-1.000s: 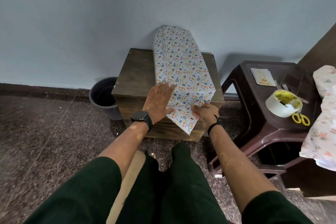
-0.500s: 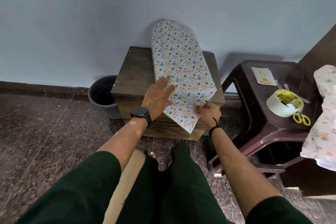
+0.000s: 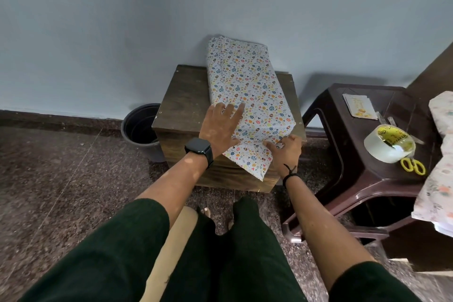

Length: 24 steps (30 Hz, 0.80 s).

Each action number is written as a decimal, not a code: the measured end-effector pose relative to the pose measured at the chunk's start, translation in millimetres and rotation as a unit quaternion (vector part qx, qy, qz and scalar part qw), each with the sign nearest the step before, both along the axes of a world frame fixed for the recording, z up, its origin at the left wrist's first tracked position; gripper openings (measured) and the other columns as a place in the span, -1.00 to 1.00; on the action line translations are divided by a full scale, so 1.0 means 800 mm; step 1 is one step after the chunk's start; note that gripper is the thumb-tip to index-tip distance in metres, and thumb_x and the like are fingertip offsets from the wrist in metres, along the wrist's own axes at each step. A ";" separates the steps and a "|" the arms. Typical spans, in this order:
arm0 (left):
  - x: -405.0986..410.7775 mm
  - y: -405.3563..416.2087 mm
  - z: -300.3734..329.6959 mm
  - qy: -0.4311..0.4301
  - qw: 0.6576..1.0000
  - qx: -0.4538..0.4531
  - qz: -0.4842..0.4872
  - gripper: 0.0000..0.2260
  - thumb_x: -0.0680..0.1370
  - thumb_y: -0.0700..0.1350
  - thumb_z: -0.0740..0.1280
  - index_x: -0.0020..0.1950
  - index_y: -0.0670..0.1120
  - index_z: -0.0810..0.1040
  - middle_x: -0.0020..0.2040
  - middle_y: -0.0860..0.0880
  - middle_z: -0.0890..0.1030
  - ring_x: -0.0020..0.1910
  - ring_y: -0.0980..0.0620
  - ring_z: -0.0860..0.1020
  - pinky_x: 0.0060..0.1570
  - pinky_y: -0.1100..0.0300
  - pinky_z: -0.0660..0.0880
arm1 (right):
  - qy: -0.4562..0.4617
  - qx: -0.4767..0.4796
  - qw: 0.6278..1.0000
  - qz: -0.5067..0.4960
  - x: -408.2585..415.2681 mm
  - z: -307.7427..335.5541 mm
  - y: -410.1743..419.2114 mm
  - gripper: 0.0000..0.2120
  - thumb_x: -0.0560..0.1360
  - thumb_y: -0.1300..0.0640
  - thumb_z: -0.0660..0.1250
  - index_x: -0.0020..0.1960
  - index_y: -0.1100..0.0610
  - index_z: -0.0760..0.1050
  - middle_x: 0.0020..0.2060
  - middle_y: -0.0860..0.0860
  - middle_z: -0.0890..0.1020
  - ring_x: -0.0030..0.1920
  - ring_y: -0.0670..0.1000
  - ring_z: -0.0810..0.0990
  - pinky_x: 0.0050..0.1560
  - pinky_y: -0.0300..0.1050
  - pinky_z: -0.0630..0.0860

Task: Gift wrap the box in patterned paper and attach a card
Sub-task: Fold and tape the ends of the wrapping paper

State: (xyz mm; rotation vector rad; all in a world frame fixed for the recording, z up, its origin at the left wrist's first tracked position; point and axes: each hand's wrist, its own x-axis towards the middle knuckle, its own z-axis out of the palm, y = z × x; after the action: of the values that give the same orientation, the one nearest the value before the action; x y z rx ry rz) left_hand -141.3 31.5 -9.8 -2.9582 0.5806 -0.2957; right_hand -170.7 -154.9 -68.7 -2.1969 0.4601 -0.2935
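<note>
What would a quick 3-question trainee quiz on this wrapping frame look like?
1. True or false: the left hand lies flat on the wrapped box.
2. Where is the tape roll? A) wooden table B) brown plastic stool C) floor
3. Fill in: the right hand is folding the paper's near-end ____.

Key: 1 true; 2 B; 3 flap.

- We find our left hand (image 3: pixel 220 127) laid flat, palm down, fingers (image 3: pixel 236 111) straight and spread, the forearm extended forward.
- Our right hand (image 3: pixel 285 152) sits lower and nearer, fingers curled, thumb pointing left, forearm reaching forward.
</note>
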 end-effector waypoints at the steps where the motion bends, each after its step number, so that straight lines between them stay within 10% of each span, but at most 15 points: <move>1: 0.002 -0.002 0.003 0.003 1.000 0.007 0.001 -0.20 0.45 0.23 0.34 0.52 -0.04 0.01 0.41 -0.09 0.24 0.38 -0.15 0.23 0.40 -0.06 0.19 | 0.001 0.007 1.000 0.001 0.001 0.001 -0.001 -0.66 0.39 0.09 0.50 -0.02 0.34 0.56 0.20 0.17 0.41 0.16 0.11 0.43 -0.08 -0.38 0.21; 9: 0.007 -0.004 0.002 0.041 0.999 0.002 0.019 -0.21 0.45 0.23 0.34 0.51 -0.03 0.02 0.52 -0.13 0.08 0.48 -0.19 0.08 0.47 -0.08 0.06 | -0.151 -0.134 0.978 -0.054 -0.025 0.003 0.008 -0.33 0.22 -0.03 0.58 0.13 0.25 0.33 0.18 0.25 0.39 0.16 0.17 0.37 0.21 0.18 0.40; 16: 0.007 -0.009 0.004 0.067 0.997 0.008 0.041 -0.15 0.45 0.23 0.35 0.54 -0.01 -0.06 0.56 -0.12 -0.01 0.53 -0.17 -0.05 0.48 -0.09 -0.03 | -0.156 -0.453 0.865 0.151 0.008 0.036 0.024 0.05 0.24 -0.22 0.50 0.50 -0.03 -0.07 0.47 0.11 0.02 0.47 0.18 0.00 0.37 0.35 -0.12; 24: 0.006 -0.009 0.004 0.062 0.997 0.029 0.035 -0.14 0.45 0.23 0.35 0.54 -0.04 -0.07 0.55 -0.15 0.00 0.52 -0.20 -0.03 0.47 -0.11 -0.02 | -0.074 -0.569 0.787 0.228 0.034 0.053 0.005 0.06 0.19 -0.29 0.50 0.47 -0.07 -0.04 0.30 0.06 0.43 0.19 0.13 0.46 0.15 0.22 0.42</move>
State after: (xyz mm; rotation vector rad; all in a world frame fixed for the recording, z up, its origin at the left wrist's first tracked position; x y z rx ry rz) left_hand -136.2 24.1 -6.8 -2.9484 0.4900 -0.0862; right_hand -143.2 -150.6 -26.3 -3.3036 -0.5248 -0.5643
